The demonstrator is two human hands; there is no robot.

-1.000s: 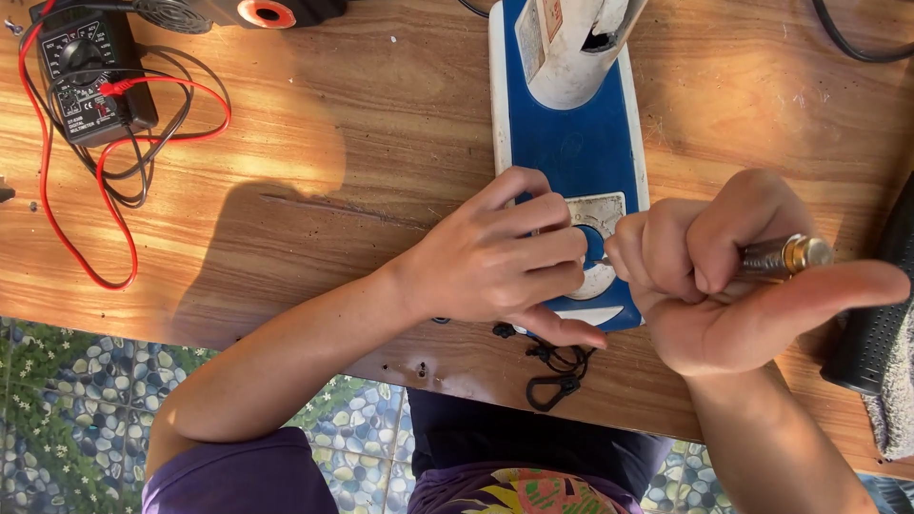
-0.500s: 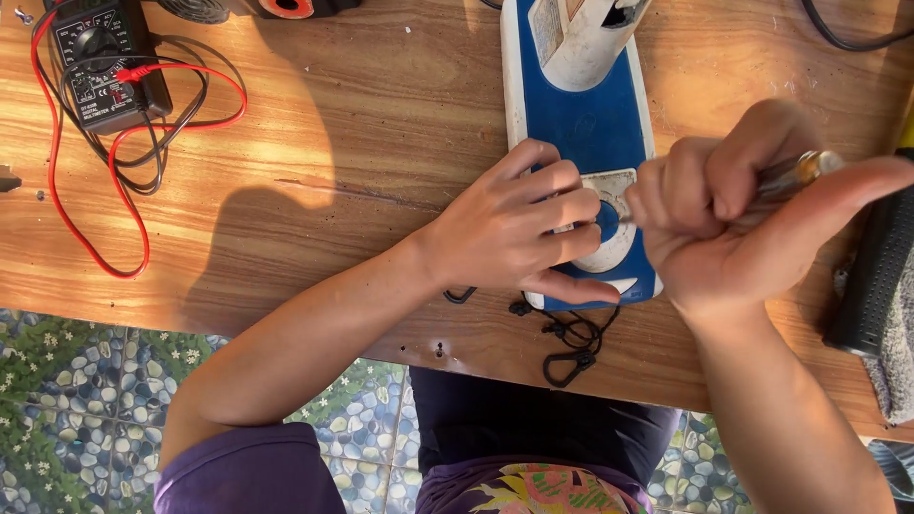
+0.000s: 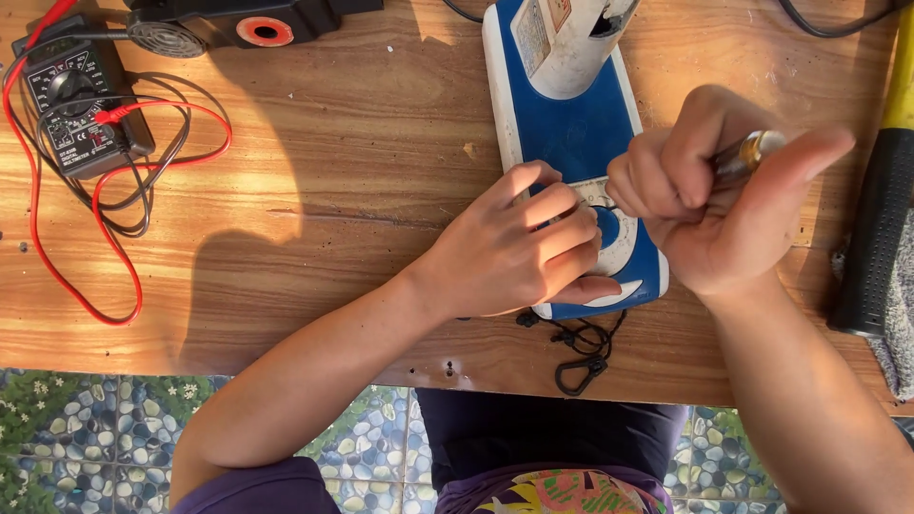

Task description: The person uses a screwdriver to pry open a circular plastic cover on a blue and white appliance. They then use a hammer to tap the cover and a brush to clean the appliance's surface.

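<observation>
A blue and white appliance point(image 3: 569, 143) lies flat on the wooden table point(image 3: 333, 171), with a white cylinder point(image 3: 564, 43) standing on its far end. My left hand point(image 3: 519, 247) rests on the near end of the appliance, fingers pressed on its white dial panel and thumb along its lower edge. My right hand point(image 3: 728, 195) is closed around a slim tool with a metal collar point(image 3: 752, 152), its tip pointed down at the dial area beside my left fingers. The tool's tip is hidden behind my fingers.
A black multimeter point(image 3: 81, 105) with red and black leads point(image 3: 133, 219) lies at the far left. A black device with a red ring point(image 3: 248, 24) sits at the top. A black-handled hammer point(image 3: 876, 219) lies at the right edge. A black cord with a clip point(image 3: 576, 357) hangs near the table's front edge.
My right hand with the tool has shifted slightly down toward the dial. My left hand stays on the appliance; the view has drifted a little.
</observation>
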